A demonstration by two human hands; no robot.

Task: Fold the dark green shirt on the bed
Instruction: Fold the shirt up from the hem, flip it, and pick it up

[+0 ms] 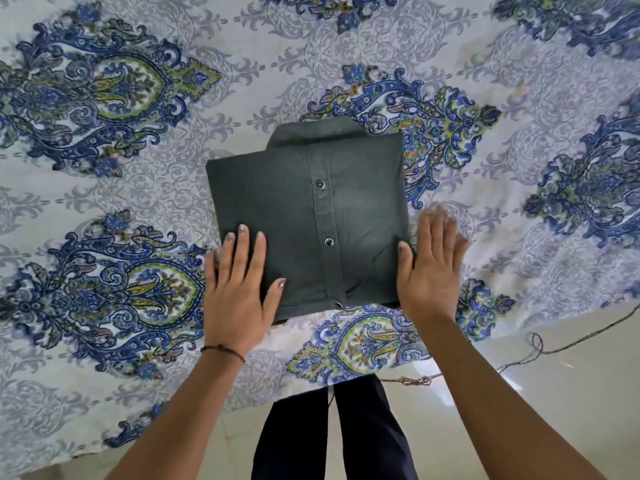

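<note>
A folded shirt (304, 216) lies on the patterned bed (104, 168), collar away, no readable label. The left hand (239, 289) presses it flat-fingered; the right hand (429, 268), fingers straight, touches its edge.

both arms reaching forward, left hand (239, 285) flat with fingers straight, right hand (429, 268) flat, fingers together

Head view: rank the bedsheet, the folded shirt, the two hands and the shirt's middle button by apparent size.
1. bedsheet, fills most of the frame
2. shirt
3. left hand and right hand: they look about alike, so they are not ranked against each other
4. middle button, smallest
</note>
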